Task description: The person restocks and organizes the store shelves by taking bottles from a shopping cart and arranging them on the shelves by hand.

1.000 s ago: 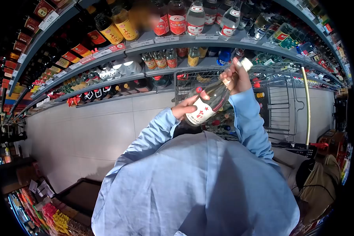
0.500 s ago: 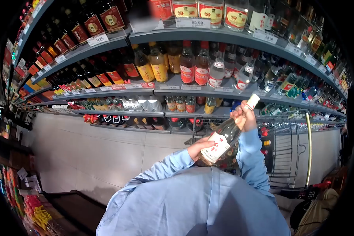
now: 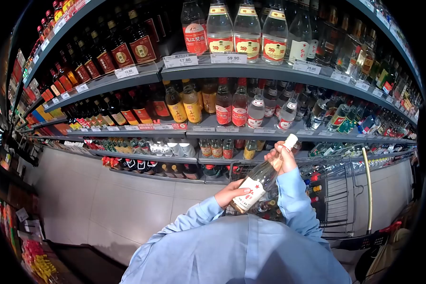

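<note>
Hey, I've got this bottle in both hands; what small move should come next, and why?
Probably bring the bottle upright: it is tilted, with the right hand at its neck and the left hand at its lower part, while a similar white-labelled bottle stands upright on the upper shelf.

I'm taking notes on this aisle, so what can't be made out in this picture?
In the head view:
Held bottle: neck partly covered by right hand
Cart: some contents hidden behind right sleeve
Upper-shelf bottles: several tops cut off by top edge
Far-right price tags: print too small
</note>
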Available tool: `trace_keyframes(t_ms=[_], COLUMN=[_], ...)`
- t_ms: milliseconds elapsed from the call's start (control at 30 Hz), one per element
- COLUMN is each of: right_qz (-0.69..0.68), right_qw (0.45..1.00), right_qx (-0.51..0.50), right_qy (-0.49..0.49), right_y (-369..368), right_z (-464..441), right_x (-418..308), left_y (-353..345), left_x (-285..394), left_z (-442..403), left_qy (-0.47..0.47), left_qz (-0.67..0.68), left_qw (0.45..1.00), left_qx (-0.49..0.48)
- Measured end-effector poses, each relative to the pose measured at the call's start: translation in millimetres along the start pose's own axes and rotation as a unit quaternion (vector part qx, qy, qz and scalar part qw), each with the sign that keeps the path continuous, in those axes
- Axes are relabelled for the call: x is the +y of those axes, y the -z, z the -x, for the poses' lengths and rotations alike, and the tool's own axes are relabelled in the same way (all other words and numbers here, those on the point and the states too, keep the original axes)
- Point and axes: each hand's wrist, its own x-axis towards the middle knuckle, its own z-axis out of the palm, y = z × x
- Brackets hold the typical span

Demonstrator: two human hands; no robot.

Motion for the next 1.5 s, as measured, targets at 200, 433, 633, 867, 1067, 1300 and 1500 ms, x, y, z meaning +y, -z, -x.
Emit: trace_keyframes(t_ms=[200, 433, 633, 867, 1067, 1300, 1500], right_qz=[-0.025, -0.032, 0.075, 0.277, 0.268, 0.32, 0.372], right_qw=[0.999, 0.997, 0.973, 0.89, 0.784, 0.743, 0.735], right_qx=[0.008, 0.058, -0.141, -0.081, -0.096, -0.089, -0.094], right_qy=[0.026, 0.047, 0.167, 0.354, 0.552, 0.581, 0.559], right_y=[5, 9, -39, -133, -158, -163, -150], right_z=[9, 22, 32, 36, -23, -95, -151], right_x=[-8, -25, -113, -262, -327, -359, -364], left_y=[-5, -27, -57, -128, -159, -135, -123], left_x=[-1, 3, 60, 179, 243, 230, 219], left_z=[-8, -16, -51, -155, -248, -286, -281], left_qy=[0.017, 0.058, -0.106, -0.374, -0.537, -0.575, -0.562], left_qz=[-0.016, 0.065, -0.187, -0.349, -0.529, -0.555, -0.717], left_qw=[1.0, 0.996, 0.962, 0.846, 0.656, 0.584, 0.398], left_qx=[0.011, 0.036, -0.167, -0.151, 0.042, 0.146, 0.108])
